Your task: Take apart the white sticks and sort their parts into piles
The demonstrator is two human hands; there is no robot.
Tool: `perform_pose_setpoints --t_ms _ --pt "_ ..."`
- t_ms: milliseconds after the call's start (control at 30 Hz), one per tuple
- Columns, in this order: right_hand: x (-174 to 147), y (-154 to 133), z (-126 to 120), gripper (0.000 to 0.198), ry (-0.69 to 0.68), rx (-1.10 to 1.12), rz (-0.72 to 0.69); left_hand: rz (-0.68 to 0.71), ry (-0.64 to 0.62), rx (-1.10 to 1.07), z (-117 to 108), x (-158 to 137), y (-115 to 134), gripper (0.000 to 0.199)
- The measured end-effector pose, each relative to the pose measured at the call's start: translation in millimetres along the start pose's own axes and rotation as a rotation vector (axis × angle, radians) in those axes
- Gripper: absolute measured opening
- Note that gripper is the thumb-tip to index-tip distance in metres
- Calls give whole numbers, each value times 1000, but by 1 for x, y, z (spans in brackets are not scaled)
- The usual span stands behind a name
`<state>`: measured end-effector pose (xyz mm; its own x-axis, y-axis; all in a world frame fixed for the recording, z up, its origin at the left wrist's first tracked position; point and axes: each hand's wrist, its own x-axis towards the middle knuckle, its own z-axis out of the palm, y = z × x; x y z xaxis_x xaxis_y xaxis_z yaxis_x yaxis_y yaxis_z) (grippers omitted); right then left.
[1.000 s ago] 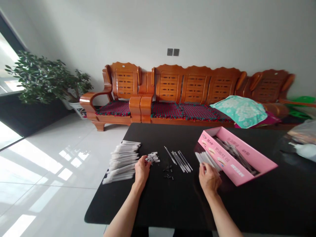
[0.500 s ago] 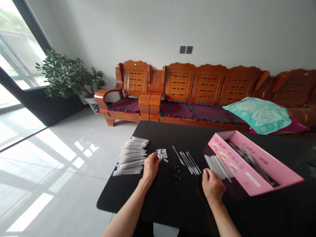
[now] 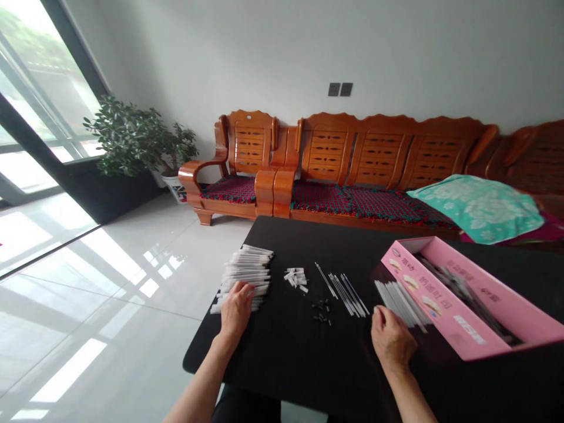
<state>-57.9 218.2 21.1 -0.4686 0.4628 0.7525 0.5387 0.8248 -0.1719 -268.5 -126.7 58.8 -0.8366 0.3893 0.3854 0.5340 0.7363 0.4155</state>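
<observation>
My left hand [image 3: 237, 311] rests over the near part of a stack of white tubes [image 3: 247, 258] with dark ends, at the table's left side. Its fingers curl down among them, and what they grip is hidden. My right hand [image 3: 393, 339] is closed, thumb against the curled fingers, just beside a row of pale grey-white tubes [image 3: 399, 299]; nothing can be made out in it. Between my hands lie small white pieces [image 3: 296, 278], small black pieces [image 3: 321, 305] and several thin silvery rods [image 3: 348, 294].
A long pink box [image 3: 434, 294] holding dark grey items stands on the black table [image 3: 286, 352] at right. Beyond the table are a wooden sofa [image 3: 374, 153] with a turquoise cloth [image 3: 480, 205] and a potted plant [image 3: 132, 141].
My left hand has moved left, from the small white pieces to the stack of white tubes. My right hand keeps its place beside the other tubes. The view has shifted slightly left.
</observation>
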Motion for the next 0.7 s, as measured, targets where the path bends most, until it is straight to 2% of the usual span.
perform_pose_setpoints --t_ms 233,467,600,667,700 --pt "1 -1 -1 28 34 -14 -41 -23 -46 49 3 0 -1 20" --pt "2 -2 -4 28 34 87 -65 48 -38 -15 -1 1 2 28" --pt "5 -20 -13 35 -60 297 13 79 5 -103 -1 2 23 30" --pt "9 -43 -22 40 -181 475 117 127 3 -159 2 1 38 30" --pt "11 -56 -27 41 -308 588 161 159 -3 -188 4 0 46 30"
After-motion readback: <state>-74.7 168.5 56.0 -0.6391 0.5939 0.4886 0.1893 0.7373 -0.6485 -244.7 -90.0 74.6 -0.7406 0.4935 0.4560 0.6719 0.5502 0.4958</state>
